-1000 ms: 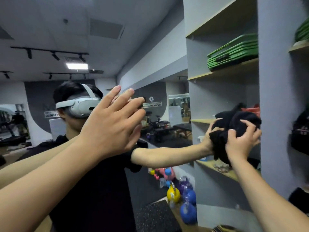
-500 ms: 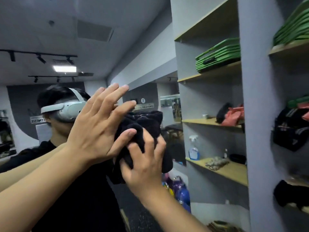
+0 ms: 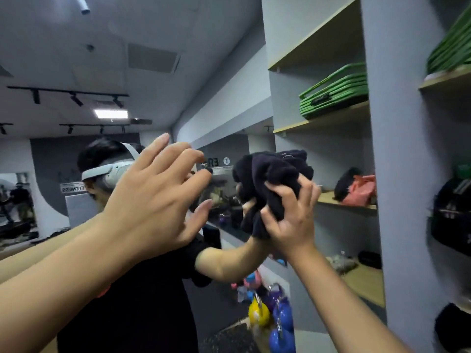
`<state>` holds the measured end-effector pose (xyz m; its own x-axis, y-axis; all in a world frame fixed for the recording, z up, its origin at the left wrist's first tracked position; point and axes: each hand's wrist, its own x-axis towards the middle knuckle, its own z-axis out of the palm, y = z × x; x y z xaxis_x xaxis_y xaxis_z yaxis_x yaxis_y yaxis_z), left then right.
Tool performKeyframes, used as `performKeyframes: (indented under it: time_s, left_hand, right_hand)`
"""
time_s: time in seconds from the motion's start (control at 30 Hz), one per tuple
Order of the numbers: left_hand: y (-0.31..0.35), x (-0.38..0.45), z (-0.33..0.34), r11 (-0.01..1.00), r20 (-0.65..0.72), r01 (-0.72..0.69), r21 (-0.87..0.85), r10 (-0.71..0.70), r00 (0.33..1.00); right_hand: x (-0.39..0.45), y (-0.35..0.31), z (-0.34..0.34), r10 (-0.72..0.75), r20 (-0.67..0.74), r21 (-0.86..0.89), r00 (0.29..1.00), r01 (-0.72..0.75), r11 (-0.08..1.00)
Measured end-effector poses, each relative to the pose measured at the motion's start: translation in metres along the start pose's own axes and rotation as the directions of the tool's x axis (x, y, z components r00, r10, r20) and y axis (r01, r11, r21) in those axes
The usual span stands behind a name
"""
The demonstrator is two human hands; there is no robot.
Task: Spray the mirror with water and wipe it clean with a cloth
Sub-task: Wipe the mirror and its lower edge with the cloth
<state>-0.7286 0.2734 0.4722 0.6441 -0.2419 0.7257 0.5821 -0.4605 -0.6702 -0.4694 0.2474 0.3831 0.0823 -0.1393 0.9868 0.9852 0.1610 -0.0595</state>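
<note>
Right hand grip clamped on the bunched dark cloth, pressed to the mirror near its right edge — left hand fingers spread, holding nothing, just left of the cloth — the unwiped glass lies leftward, I judge.

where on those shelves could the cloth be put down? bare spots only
Bare wood: the lower shelf toward its front edge, nearer than the grey heap and a dark item; the middle shelf left of the black and pink bundles. Crowded: the upper shelf, filled by green mats. The right hand grips the cloth.
</note>
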Motion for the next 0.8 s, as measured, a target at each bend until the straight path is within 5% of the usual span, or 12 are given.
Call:
performKeyframes:
  time_s: [0.2, 0.43, 0.6, 0.8]
  left_hand:
    - [0.045, 0.057, 0.036, 0.996, 0.062, -0.044, -0.075, 0.049, 0.997]
    - [0.091, 0.063, 0.057, 0.974, 0.066, -0.167, -0.15, 0.178, 0.982]
    - [0.089, 0.076, 0.052, 0.953, -0.026, -0.095, -0.287, 0.091, 0.995]
    - [0.081, 0.07, 0.069, 0.942, 0.013, -0.07, -0.329, 0.078, 0.997]
  right_hand:
    - [0.04, 0.126, -0.033, 0.434, -0.156, -0.146, 0.887, -0.455, 0.878]
    - [0.042, 0.136, -0.036, 0.54, -0.197, -0.187, 0.818, -0.572, 0.799]
    - [-0.014, 0.049, -0.021, 0.35, -0.081, -0.101, 0.933, -0.357, 0.929]
    - [-0.121, -0.033, -0.012, -0.134, 0.075, -0.02, 0.988, 0.136, 0.991]
